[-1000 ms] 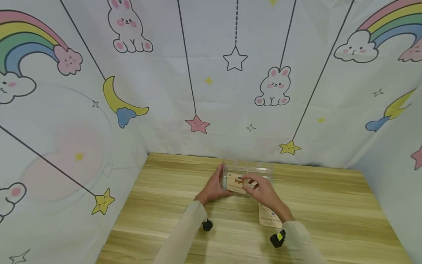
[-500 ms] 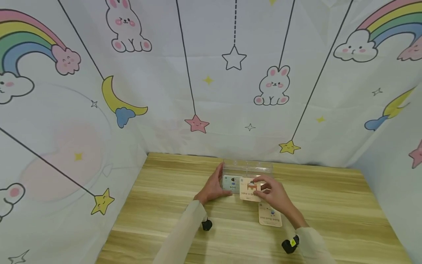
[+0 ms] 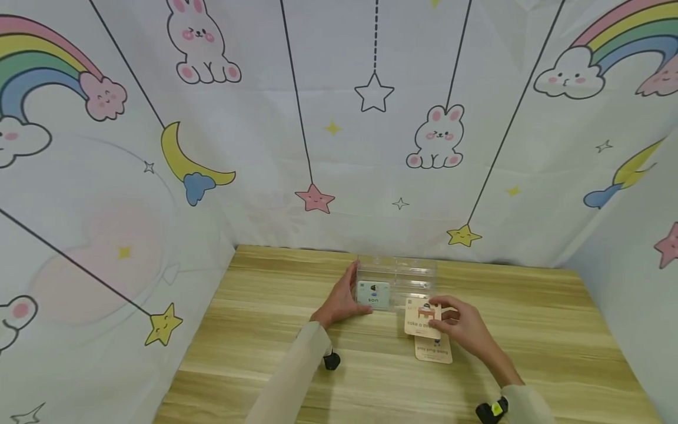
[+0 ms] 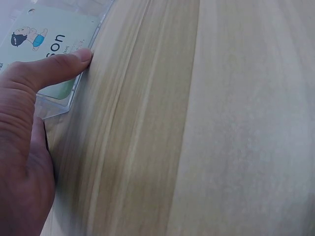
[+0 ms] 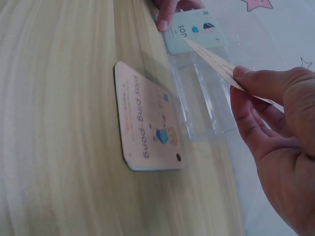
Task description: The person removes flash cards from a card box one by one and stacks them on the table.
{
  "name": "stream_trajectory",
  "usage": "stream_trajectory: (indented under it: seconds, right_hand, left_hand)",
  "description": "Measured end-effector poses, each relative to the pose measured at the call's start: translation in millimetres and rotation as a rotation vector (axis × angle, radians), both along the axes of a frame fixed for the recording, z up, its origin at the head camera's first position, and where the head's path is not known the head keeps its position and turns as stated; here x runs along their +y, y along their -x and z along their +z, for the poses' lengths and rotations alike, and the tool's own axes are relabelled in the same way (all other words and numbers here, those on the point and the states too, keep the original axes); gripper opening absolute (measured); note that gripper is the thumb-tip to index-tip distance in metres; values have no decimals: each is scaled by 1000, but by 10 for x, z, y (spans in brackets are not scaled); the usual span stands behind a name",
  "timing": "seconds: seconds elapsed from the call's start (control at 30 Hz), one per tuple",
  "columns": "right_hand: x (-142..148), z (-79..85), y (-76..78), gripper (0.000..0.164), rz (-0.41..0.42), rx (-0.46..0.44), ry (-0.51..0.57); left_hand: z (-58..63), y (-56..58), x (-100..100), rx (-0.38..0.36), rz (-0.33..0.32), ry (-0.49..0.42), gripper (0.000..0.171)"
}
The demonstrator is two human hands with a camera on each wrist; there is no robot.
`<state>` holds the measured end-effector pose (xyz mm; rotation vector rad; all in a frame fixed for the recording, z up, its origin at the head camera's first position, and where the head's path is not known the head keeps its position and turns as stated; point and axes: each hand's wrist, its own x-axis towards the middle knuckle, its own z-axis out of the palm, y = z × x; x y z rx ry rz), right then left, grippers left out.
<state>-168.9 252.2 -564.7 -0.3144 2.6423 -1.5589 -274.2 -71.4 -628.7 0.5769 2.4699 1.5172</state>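
Note:
My left hand [image 3: 339,301] grips the left end of a clear plastic box [image 3: 413,271], thumb along its near edge. A pale green flashcard [image 3: 373,292] reading "son" lies in the box's left part, while the right part shows bare dividers. Between thumb and fingers, my right hand [image 3: 466,327] pinches a peach flashcard [image 3: 415,324] with a desk picture, partly covered by the fingers. Just beneath it on the table is a small stack of flashcards [image 5: 142,120], its top one reading "play ping-pong". In the right wrist view the held card appears nearly edge-on, apart from the stack.
A wood-grain table [image 3: 275,288] bears everything. White fabric [image 3: 349,153] printed with rabbits, stars and rainbows hangs behind and at both sides. The box stands close to the table's back edge.
My right hand has carried the peach flashcard from over the box rightward and toward me, above the stack. This uncovered the "son" card. My left hand has stayed on the box.

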Motion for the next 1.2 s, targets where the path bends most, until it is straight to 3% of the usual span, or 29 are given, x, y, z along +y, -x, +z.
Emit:
stream_trajectory:
  seconds: [0.27, 0.73, 1.2]
  right_hand:
    - [124, -75, -114, 41, -28, -117, 19]
    - [157, -263, -182, 34, -57, -175, 34]
    - [194, -391, -206, 32, -80, -200, -48]
  left_hand:
    - [-20, 2, 7, -9, 0, 10, 131]
    - [-27, 16, 10, -31, 7, -8, 132]
    - [-39, 20, 8, -34, 4, -2, 132]
